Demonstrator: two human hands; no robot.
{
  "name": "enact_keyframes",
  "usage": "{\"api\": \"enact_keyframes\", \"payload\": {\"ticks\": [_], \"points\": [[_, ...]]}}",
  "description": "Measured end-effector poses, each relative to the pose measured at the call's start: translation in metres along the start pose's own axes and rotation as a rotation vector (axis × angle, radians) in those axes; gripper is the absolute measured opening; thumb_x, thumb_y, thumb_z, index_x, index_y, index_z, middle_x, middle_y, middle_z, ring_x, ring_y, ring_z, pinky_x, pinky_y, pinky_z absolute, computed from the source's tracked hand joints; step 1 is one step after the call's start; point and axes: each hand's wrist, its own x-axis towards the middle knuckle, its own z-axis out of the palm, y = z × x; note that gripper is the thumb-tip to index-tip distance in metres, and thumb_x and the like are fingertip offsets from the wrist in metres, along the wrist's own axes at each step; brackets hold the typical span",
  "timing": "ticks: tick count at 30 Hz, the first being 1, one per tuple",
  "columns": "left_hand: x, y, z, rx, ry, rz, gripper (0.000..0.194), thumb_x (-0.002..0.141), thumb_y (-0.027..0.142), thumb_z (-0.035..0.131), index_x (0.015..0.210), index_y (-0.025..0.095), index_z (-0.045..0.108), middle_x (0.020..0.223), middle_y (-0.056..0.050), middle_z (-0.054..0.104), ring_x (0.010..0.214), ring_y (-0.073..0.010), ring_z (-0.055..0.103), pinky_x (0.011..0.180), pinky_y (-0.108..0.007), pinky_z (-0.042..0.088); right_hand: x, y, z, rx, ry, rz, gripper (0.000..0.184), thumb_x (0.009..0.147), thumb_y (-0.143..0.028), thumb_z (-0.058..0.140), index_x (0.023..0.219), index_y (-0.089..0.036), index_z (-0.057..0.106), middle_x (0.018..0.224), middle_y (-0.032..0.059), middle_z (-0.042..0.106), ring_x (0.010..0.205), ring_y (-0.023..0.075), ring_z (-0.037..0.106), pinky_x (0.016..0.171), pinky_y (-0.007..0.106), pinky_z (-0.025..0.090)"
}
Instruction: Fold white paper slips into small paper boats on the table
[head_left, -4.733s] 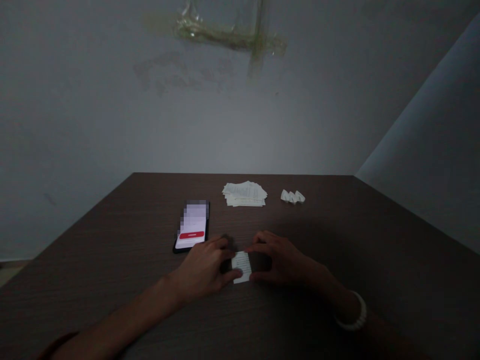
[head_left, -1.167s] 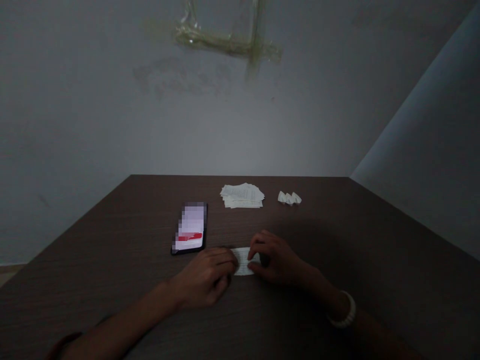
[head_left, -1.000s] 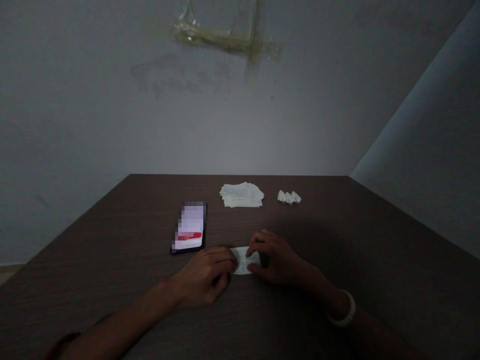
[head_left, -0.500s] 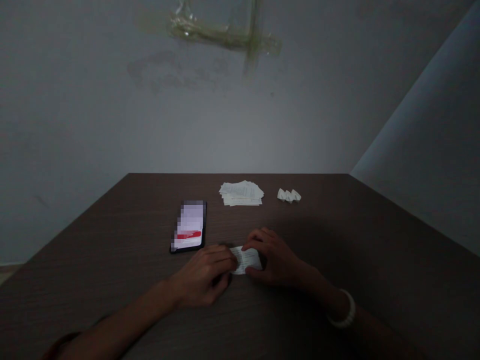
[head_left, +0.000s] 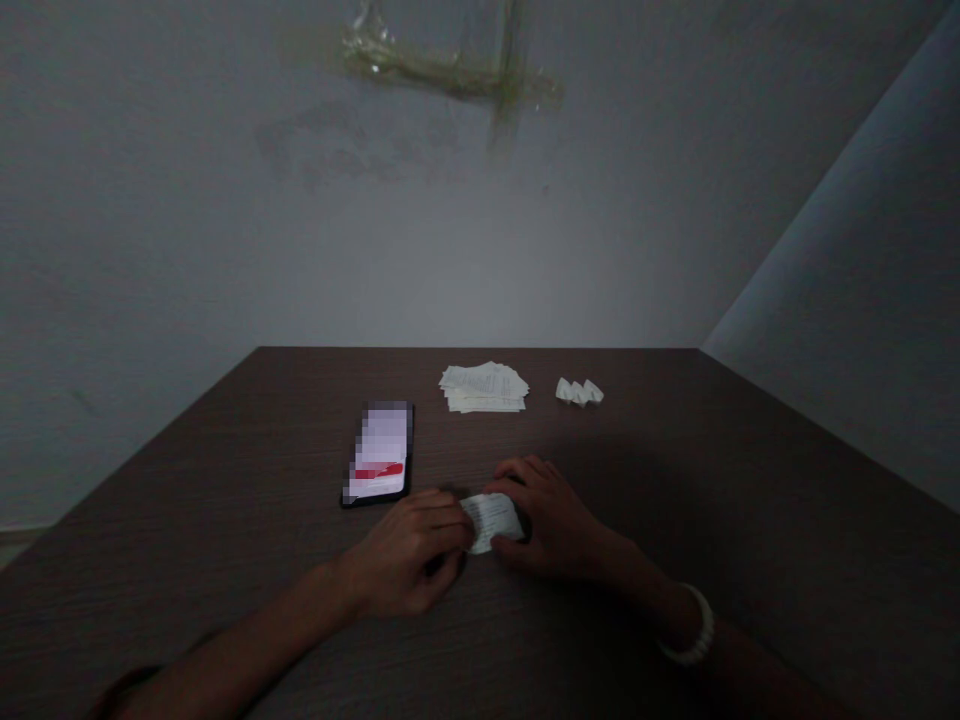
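Observation:
A small white printed paper slip [head_left: 493,522] lies on the dark wood-grain table, pinched between my hands. My left hand [head_left: 411,550] holds its left end with the fingertips, and my right hand [head_left: 547,522] presses on its right end. Part of the slip is hidden under the fingers. Beyond my hands, a stack of similar paper slips [head_left: 484,388] lies on the table. To its right sits a small row of folded white paper pieces [head_left: 579,392]. A smartphone [head_left: 377,455] with a pixelated, lit screen lies left of my left hand.
The dark table [head_left: 225,560] ends at a far edge against a grey wall, with angled edges left and right. Old tape [head_left: 450,75] is stuck high on the wall. A white bangle [head_left: 694,630] circles my right wrist, and a dark band [head_left: 127,680] circles my left.
The slip has turned from pointing away from me to lying crosswise between my hands. Over the last half second, it tilted slightly as my fingers shifted on it.

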Motion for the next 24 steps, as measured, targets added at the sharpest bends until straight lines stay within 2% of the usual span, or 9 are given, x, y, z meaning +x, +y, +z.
{"api": "enact_keyframes", "payload": {"ticks": [16, 24], "points": [[0.0005, -0.0006, -0.0009, -0.008, -0.027, -0.010, 0.019, 0.080, 0.008, 0.046, 0.089, 0.016, 0.061, 0.083, -0.006, 0.063, 0.081, -0.0204, 0.056, 0.078, -0.036, 0.045, 0.0010, -0.0039, -0.0010, -0.017, -0.017, 0.004, 0.046, 0.071, -0.035, 0.069, 0.113, -0.021, 0.055, 0.114, 0.0078, 0.051, 0.104, 0.0258, 0.043, 0.090, 0.040, 0.034], [0.0010, -0.0009, -0.0004, -0.008, -0.002, -0.002, 0.018, 0.080, 0.009, 0.047, 0.088, 0.016, 0.061, 0.081, -0.006, 0.063, 0.079, -0.0201, 0.056, 0.076, -0.035, 0.046, 0.0014, -0.0042, -0.0018, -0.041, -0.032, 0.010, 0.048, 0.072, -0.037, 0.069, 0.114, -0.021, 0.055, 0.114, 0.0080, 0.051, 0.103, 0.0259, 0.043, 0.090, 0.040, 0.034]]}}
